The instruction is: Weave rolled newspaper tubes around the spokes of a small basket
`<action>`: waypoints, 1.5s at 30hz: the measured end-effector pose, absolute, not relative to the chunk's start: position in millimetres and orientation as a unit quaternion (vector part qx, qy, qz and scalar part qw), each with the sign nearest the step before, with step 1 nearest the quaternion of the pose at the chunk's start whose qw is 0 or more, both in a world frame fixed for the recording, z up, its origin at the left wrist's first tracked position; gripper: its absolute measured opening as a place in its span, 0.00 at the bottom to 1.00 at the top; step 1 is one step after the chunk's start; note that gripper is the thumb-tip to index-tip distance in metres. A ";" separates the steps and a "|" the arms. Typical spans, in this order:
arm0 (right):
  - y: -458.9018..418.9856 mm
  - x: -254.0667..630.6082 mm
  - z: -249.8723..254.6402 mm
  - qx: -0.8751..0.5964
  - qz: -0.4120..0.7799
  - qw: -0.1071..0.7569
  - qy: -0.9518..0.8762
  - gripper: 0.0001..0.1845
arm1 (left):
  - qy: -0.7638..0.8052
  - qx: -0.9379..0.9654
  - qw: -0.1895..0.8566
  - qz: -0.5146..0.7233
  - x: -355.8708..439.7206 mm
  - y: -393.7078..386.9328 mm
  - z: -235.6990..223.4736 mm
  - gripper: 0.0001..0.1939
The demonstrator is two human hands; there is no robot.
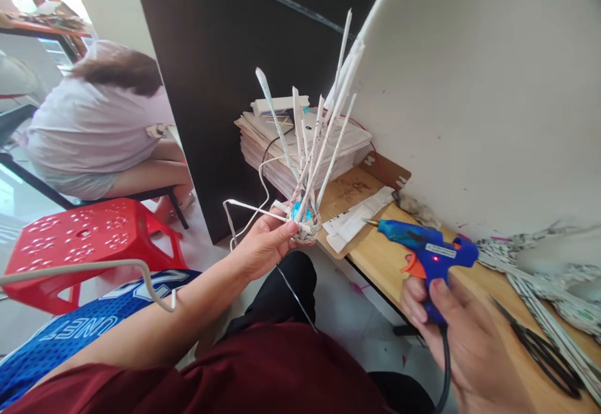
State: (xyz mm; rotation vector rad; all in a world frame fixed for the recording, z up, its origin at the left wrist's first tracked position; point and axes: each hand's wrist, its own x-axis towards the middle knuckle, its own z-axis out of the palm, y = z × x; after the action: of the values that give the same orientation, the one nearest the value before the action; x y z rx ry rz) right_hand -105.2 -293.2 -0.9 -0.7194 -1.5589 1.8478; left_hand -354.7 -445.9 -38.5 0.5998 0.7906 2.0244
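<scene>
In the middle of the head view, my left hand (270, 238) is closed on the rim of a small woven paper basket (307, 232). Rolled paper sticks (323, 144) rise from it, fanning upward, and something bright blue (299, 210) shows inside. My right hand (451, 314) grips the handle of a blue glue gun (429, 245) over the table's edge. Its nozzle points left toward the basket, apart from it, and a small red light glows on its body. The orange trigger sits just above my curled fingers.
A wooden table (451, 279) runs along the wall, bearing black scissors (539, 345), paper strips (359, 217) and rolled paper sticks (554, 320). Stacked paper (300, 144) stands at the back. A red stool (94, 245) is at left; beyond it a person (98, 119) sits bent over.
</scene>
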 end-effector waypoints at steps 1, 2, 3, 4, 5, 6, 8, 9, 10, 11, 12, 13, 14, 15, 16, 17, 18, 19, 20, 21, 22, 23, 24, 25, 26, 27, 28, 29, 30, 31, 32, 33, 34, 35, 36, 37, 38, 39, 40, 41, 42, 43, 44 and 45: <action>-303.7 -101.4 -0.2 -0.260 0.688 0.292 -0.611 0.13 | 0.315 0.245 0.432 0.809 -351.9 -444.5 -38.4 0.28; -312.4 -98.1 -0.2 -0.244 0.674 0.286 -0.636 0.13 | 0.311 0.251 0.435 0.807 -349.1 -443.3 -38.1 0.28; -319.4 -95.3 -0.9 -0.234 0.655 0.283 -0.660 0.13 | 0.306 0.258 0.436 0.806 -346.6 -442.2 -37.8 0.28; -324.8 -93.0 -2.3 -0.225 0.637 0.282 -0.682 0.13 | 0.300 0.266 0.437 0.805 -344.2 -441.3 -37.5 0.28; -328.9 -91.2 -4.3 -0.217 0.619 0.282 -0.700 0.14 | 0.293 0.274 0.439 0.804 -342.0 -440.4 -37.2 0.28; -331.9 -89.9 -6.7 -0.207 0.607 0.282 -0.714 0.14 | 0.286 0.281 0.441 0.803 -340.1 -439.6 -36.9 0.27; -335.8 -88.7 -11.4 -0.182 0.598 0.281 -0.728 0.14 | 0.277 0.291 0.451 0.797 -336.6 -438.1 -36.4 0.27; -337.2 -88.5 -13.4 -0.170 0.598 0.280 -0.731 0.14 | 0.275 0.293 0.455 0.795 -335.0 -437.3 -36.2 0.27; -338.5 -88.5 -14.8 -0.160 0.599 0.282 -0.733 0.13 | 0.273 0.293 0.458 0.793 -333.4 -436.5 -35.9 0.28; -339.7 -88.6 -15.6 -0.154 0.597 0.285 -0.734 0.13 | 0.271 0.292 0.461 0.793 -331.9 -435.8 -35.6 0.28; -340.9 -88.6 -16.0 -0.153 0.592 0.289 -0.736 0.12 | 0.270 0.290 0.463 0.793 -330.4 -435.2 -35.3 0.28; -342.0 -88.7 -15.9 -0.157 0.583 0.295 -0.741 0.11 | 0.269 0.287 0.467 0.792 -329.0 -434.7 -34.9 0.28; -343.0 -88.6 -15.5 -0.161 0.571 0.301 -0.747 0.10 | 0.268 0.285 0.471 0.791 -327.6 -434.4 -34.6 0.26; -343.7 -88.6 -14.9 -0.167 0.556 0.308 -0.754 0.10 | 0.268 0.283 0.476 0.788 -326.4 -434.1 -34.2 0.24; -344.3 -88.6 -14.3 -0.173 0.540 0.315 -0.761 0.10 | 0.269 0.282 0.481 0.785 -325.2 -434.1 -33.8 0.22; -344.7 -88.7 -13.8 -0.179 0.523 0.321 -0.769 0.11 | 0.269 0.282 0.486 0.782 -324.3 -434.1 -33.5 0.21; -344.9 -88.9 -13.3 -0.184 0.507 0.329 -0.775 0.11 | 0.268 0.281 0.489 0.781 -323.5 -434.3 -33.3 0.20; -344.9 -89.1 -13.0 -0.189 0.493 0.336 -0.780 0.12 | 0.267 0.280 0.493 0.780 -322.9 -434.5 -33.1 0.19; -345.0 -89.4 -12.8 -0.193 0.481 0.341 -0.784 0.12 | 0.266 0.277 0.496 0.779 -322.4 -434.8 -32.9 0.19; -345.0 -89.7 -12.7 -0.197 0.470 0.346 -0.787 0.12 | 0.264 0.273 0.498 0.780 -322.0 -435.0 -32.8 0.19; -345.0 -90.1 -12.6 -0.199 0.462 0.349 -0.790 0.13 | 0.262 0.268 0.500 0.781 -321.6 -435.2 -32.6 0.19; -345.1 -90.4 -12.6 -0.201 0.455 0.352 -0.793 0.13 | 0.260 0.264 0.502 0.781 -321.1 -435.3 -32.3 0.18; -345.4 -90.8 -12.6 -0.203 0.448 0.354 -0.796 0.13 | 0.259 0.260 0.504 0.782 -320.6 -435.3 -32.0 0.18; -345.6 -91.1 -12.5 -0.203 0.440 0.356 -0.799 0.13 | 0.261 0.257 0.506 0.781 -320.0 -435.1 -31.6 0.18; -346.0 -91.4 -12.4 -0.203 0.433 0.358 -0.802 0.13 | 0.264 0.255 0.507 0.780 -319.2 -434.9 -31.1 0.18; -346.4 -91.6 -12.4 -0.201 0.426 0.360 -0.805 0.13 | 0.268 0.255 0.507 0.778 -318.5 -434.6 -30.6 0.18; -346.7 -91.7 -12.4 -0.199 0.419 0.361 -0.809 0.12 | 0.274 0.255 0.507 0.776 -317.7 -434.3 -30.2 0.19; -347.0 -91.7 -12.6 -0.198 0.413 0.361 -0.812 0.12 | 0.280 0.253 0.506 0.775 -317.1 -434.0 -29.9 0.19; -347.2 -91.5 -13.0 -0.197 0.409 0.358 -0.816 0.12 | 0.285 0.252 0.506 0.774 -316.5 -433.9 -29.6 0.20; -347.3 -91.1 -13.7 -0.198 0.405 0.357 -0.818 0.12 | 0.288 0.250 0.506 0.774 -316.1 -433.9 -29.5 0.20; -347.3 -90.7 -14.6 -0.200 0.403 0.355 -0.819 0.12 | 0.290 0.247 0.507 0.773 -315.8 -433.9 -29.5 0.20; -347.2 -90.2 -15.7 -0.202 0.403 0.354 -0.819 0.12 | 0.290 0.244 0.509 0.773 -315.7 -434.0 -29.6 0.20; -347.1 -89.7 -16.9 -0.205 0.404 0.352 -0.820 0.12 | 0.289 0.242 0.510 0.773 -315.7 -434.2 -29.8 0.20; -347.1 -89.3 -18.1 -0.206 0.404 0.349 -0.820 0.12 | 0.287 0.241 0.512 0.773 -315.9 -434.3 -30.1 0.21; -347.0 -89.0 -19.0 -0.207 0.403 0.346 -0.821 0.12 | 0.285 0.240 0.513 0.773 -316.0 -434.3 -30.3 0.21; -347.0 -88.8 -19.8 -0.208 0.402 0.342 -0.823 0.12 | 0.283 0.240 0.514 0.773 -316.2 -434.4 -30.5 0.22; -347.0 -88.7 -20.3 -0.210 0.400 0.339 -0.826 0.12 | 0.281 0.239 0.515 0.774 -316.4 -434.4 -30.7 0.23; -347.0 -88.7 -20.7 -0.211 0.397 0.336 -0.827 0.12 | 0.281 0.237 0.515 0.774 -316.5 -434.5 -30.6 0.24; -346.9 -88.7 -20.9 -0.213 0.395 0.336 -0.828 0.13 | 0.282 0.235 0.516 0.774 -316.5 -434.5 -30.5 0.25; -346.8 -88.7 -21.2 -0.215 0.393 0.336 -0.829 0.13 | 0.284 0.233 0.516 0.774 -316.5 -434.6 -30.2 0.25; -346.6 -88.6 -21.4 -0.219 0.390 0.337 -0.828 0.13 | 0.286 0.231 0.516 0.774 -316.3 -434.7 -29.8 0.25; -346.3 -88.5 -21.7 -0.222 0.388 0.337 -0.828 0.14 | 0.288 0.229 0.515 0.775 -316.1 -434.8 -29.4 0.25; -345.9 -88.4 -22.0 -0.225 0.386 0.338 -0.828 0.14 | 0.288 0.228 0.514 0.775 -315.8 -434.8 -29.1 0.25; -345.6 -88.3 -22.2 -0.229 0.383 0.339 -0.828 0.15 | 0.286 0.229 0.514 0.776 -315.6 -434.8 -28.8 0.24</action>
State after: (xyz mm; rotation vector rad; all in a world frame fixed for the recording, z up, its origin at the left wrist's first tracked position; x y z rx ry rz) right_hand -88.3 -345.6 -22.2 -0.5952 -2.1570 0.9977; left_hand -315.6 -434.8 -28.8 0.5495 0.6872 1.8659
